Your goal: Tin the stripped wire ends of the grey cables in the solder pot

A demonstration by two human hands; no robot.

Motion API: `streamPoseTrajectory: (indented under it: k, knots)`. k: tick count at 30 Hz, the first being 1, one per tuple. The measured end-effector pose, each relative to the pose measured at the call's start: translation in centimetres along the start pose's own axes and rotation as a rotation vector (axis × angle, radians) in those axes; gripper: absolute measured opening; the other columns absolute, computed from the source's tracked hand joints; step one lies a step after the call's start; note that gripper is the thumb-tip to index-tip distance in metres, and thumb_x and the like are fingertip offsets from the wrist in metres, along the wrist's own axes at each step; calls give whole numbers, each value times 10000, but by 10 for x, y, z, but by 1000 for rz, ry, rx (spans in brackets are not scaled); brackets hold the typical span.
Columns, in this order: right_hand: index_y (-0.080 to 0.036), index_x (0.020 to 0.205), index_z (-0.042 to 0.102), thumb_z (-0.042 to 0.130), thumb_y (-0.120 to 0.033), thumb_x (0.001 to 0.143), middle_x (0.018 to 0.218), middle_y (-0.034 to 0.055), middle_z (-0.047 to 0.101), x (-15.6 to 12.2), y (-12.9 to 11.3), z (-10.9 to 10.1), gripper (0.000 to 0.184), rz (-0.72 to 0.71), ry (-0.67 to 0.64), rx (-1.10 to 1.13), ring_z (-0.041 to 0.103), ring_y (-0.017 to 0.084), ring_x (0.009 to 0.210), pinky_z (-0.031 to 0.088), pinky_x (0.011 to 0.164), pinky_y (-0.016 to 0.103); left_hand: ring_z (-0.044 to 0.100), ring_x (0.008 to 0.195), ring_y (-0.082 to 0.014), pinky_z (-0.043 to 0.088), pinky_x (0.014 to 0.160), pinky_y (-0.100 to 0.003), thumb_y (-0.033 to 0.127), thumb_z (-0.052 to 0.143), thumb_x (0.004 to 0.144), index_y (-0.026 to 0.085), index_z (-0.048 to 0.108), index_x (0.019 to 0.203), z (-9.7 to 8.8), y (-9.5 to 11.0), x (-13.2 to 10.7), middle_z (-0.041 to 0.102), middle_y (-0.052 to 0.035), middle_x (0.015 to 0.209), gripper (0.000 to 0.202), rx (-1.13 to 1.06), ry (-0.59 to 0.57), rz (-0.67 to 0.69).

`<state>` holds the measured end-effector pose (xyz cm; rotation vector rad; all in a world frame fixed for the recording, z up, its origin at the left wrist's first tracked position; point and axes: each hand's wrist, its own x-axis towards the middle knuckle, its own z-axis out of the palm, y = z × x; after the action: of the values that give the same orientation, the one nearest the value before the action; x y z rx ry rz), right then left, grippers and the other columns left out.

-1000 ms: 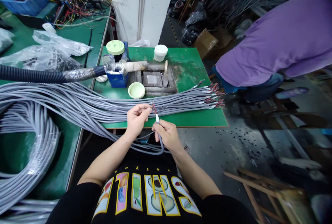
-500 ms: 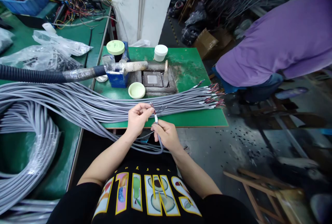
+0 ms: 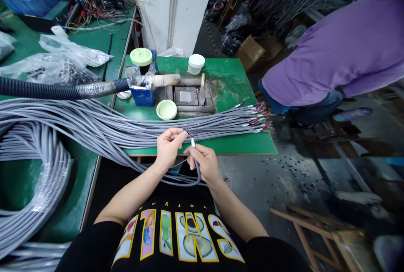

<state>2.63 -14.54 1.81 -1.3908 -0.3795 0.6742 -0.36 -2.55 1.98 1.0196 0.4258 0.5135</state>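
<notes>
The left hand (image 3: 169, 146) had its thumb and forefinger closed together on the coloured wires (image 3: 187, 129) that fanned from the end of a grey multi-core cable (image 3: 197, 167); its other fingers were curled in. The right hand (image 3: 205, 163) pinched that cable just below its white sleeve (image 3: 192, 141), thumb against bent fingers, with the end pointing to 12 o'clock. The cable hung in a bend at 6 o'clock, over the near edge of the green tabletop (image 3: 240, 144).

Behind the hands lay a bundle of grey cables (image 3: 139, 128), its bared ends at 2 o'clock. Whether the held wires touched it, I could not tell. Beyond, at 12 o'clock, sat a square metal pot (image 3: 187, 96) with a flat-bladed scraper (image 3: 201, 91) at its right. A shallow pale-green dish (image 3: 166, 109) stood at 11 o'clock, and a black corrugated hose (image 3: 41, 88) ran in from 10. A co-worker in purple (image 3: 334, 49) was at 2 o'clock, well apart.
</notes>
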Motion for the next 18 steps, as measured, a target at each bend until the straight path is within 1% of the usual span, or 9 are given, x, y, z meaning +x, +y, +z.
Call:
streamPoseTrajectory:
  k: [2, 4, 7, 9, 10, 12, 14, 16, 18]
  knots:
    - [-176, 757, 592, 630, -451, 770, 413, -56, 490, 4, -2, 0, 278, 40, -12, 139, 402, 84, 376, 352, 446, 231, 377, 404, -27, 303, 424, -147, 359, 774, 660, 140, 648, 716, 1, -1, -2, 466, 72, 445, 258, 24, -6, -2]
    - [-190, 693, 554, 655, -488, 734, 408, -57, 472, 8, -6, 1, 317, 51, -2, 206, 395, 88, 372, 369, 440, 240, 398, 415, -37, 324, 429, -156, 371, 773, 657, 139, 653, 711, 3, -1, -4, 487, 61, 458, 267, 51, -20, -10]
    - [-198, 538, 479, 632, -509, 756, 365, -45, 422, 14, -13, 2, 410, -1, 52, 171, 397, 95, 360, 367, 427, 247, 386, 410, -36, 323, 423, -161, 390, 772, 652, 138, 657, 705, 4, -2, -8, 494, 57, 464, 282, 88, -21, -8]
    - [-195, 481, 459, 619, -464, 783, 361, -35, 417, 18, -16, 3, 435, -67, 89, 119, 412, 96, 372, 360, 431, 245, 382, 411, -34, 319, 424, -161, 393, 771, 650, 137, 657, 703, 4, -3, -8, 491, 58, 465, 285, 114, -10, 11]
    - [-191, 476, 472, 621, -435, 786, 376, -33, 431, 20, -16, 3, 422, -101, 114, 91, 422, 94, 386, 361, 440, 242, 381, 412, -34, 316, 425, -161, 391, 771, 650, 137, 656, 701, 4, -2, -7, 487, 59, 465, 283, 125, -6, 18]
    - [-183, 522, 539, 633, -393, 772, 438, -30, 479, 25, -16, 4, 340, -155, 183, 41, 444, 91, 427, 375, 463, 236, 374, 412, -33, 301, 423, -161, 380, 771, 649, 139, 651, 697, 4, -2, -5, 474, 63, 462, 274, 130, -5, 18]
    - [-177, 633, 624, 649, -377, 748, 530, -27, 540, 28, -16, 4, 233, -180, 246, 22, 460, 84, 464, 393, 482, 229, 363, 410, -30, 289, 426, -160, 361, 772, 645, 142, 642, 692, 4, 0, -4, 461, 70, 459, 259, 105, -3, 7]
    - [-172, 766, 674, 675, -389, 722, 639, -15, 604, 28, -18, 5, 221, -194, 239, 44, 478, 79, 495, 415, 498, 222, 365, 418, -30, 301, 446, -160, 335, 770, 639, 145, 634, 700, 7, 2, -5, 461, 74, 465, 241, 60, 1, 3]
    - [-167, 857, 683, 721, -409, 683, 759, 4, 654, 29, -20, 3, 300, -231, 157, 70, 523, 84, 565, 446, 547, 219, 380, 434, -34, 329, 476, -165, 300, 772, 622, 145, 623, 709, 10, 5, -6, 465, 77, 469, 231, 14, -3, 10]
